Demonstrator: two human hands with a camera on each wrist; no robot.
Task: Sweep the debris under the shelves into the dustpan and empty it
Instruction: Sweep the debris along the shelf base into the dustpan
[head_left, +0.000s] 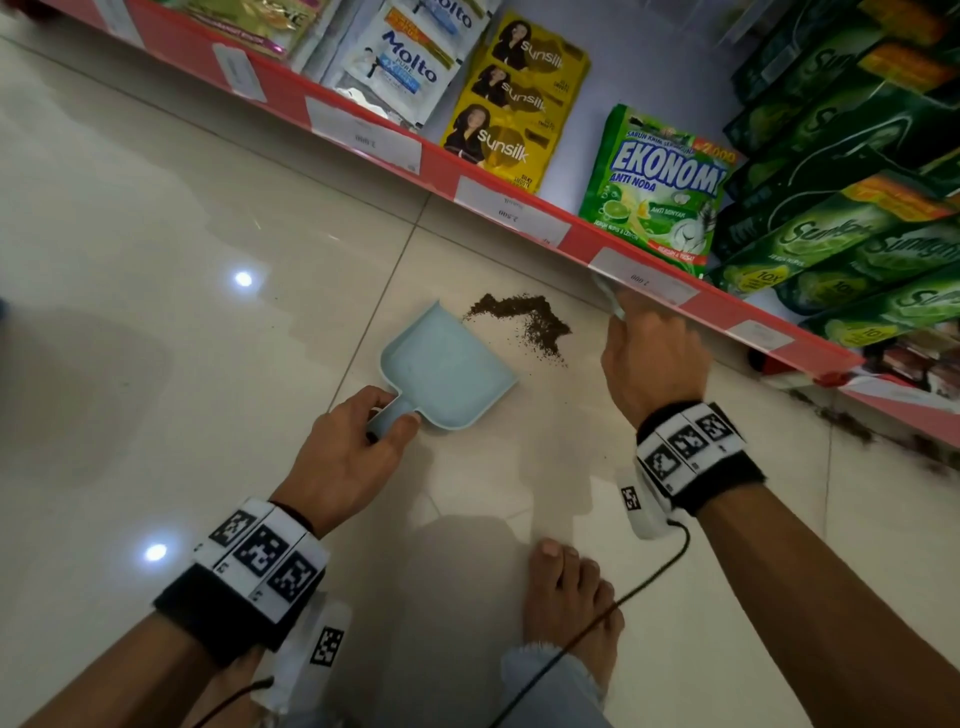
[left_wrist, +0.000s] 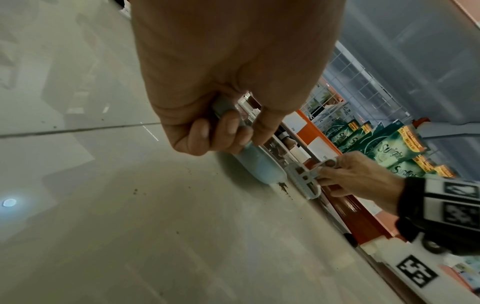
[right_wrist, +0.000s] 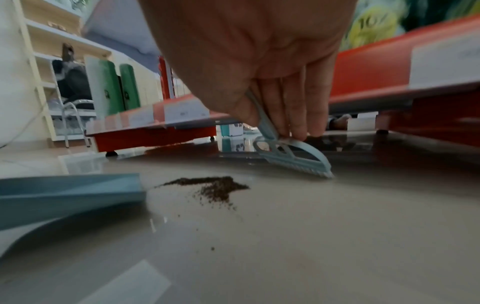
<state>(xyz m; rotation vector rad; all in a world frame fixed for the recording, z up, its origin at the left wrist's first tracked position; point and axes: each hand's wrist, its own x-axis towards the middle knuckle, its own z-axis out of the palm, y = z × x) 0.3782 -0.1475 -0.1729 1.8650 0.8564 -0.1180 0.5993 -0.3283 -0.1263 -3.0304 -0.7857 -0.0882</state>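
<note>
Barely started: left hand (head_left: 345, 457) grips empty dustpan (head_left: 449, 370), right hand (head_left: 652, 358) holds brush (right_wrist: 293, 158); debris (head_left: 524, 319) between hands, unswept.

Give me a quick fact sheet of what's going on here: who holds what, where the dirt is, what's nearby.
Left hand: grips the handle of the light blue dustpan, which rests on the floor
Right hand: holds a small light blue brush, bristles at the floor by the shelf edge
Debris: dark crumbs on the tile just outside the dustpan's mouth, none inside yet
More debris: along the shelf base to the right
Shelf: red-edged, with price labels and detergent packs
Floor: glossy pale tile
</note>
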